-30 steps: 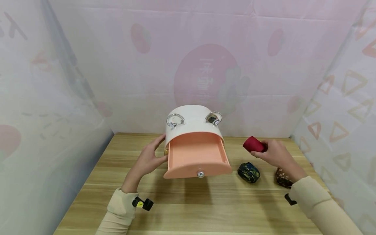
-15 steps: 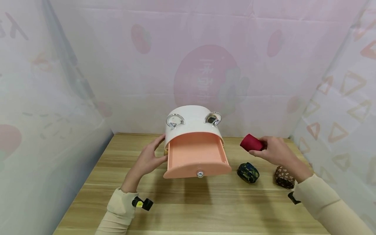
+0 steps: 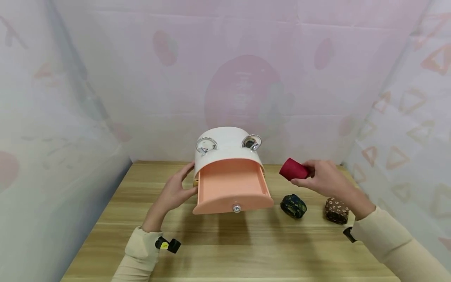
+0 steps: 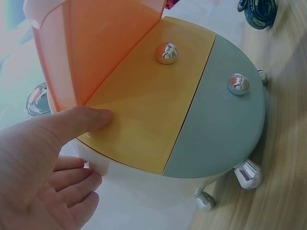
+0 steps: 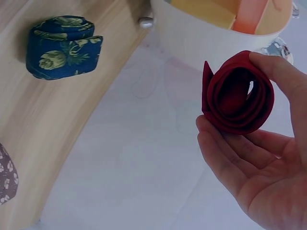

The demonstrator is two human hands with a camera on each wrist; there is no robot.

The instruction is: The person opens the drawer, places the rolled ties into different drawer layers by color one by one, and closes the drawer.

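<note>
Head view: bare pink drawer [image 3: 230, 184] pulled out

- the rolled tie [image 3: 293, 169] in the right hand is deep red, plain, no print on it
- second roll [image 3: 293, 205] on the table is dark blue with a greenish-yellow floral pattern
- third roll [image 3: 336, 210] is brown with little cream flowers
- cabinet [image 3: 228, 147] shell is white, with shiny chrome ring handles
- open top drawer [image 3: 232, 188] is peach-orange, middle one [image 4: 148, 120] yellow, bottom one [image 4: 223, 124] a muted grey-green
- knobs are silver
- table [image 3: 246, 243] is light wood grain
- sleeves are cream
</note>
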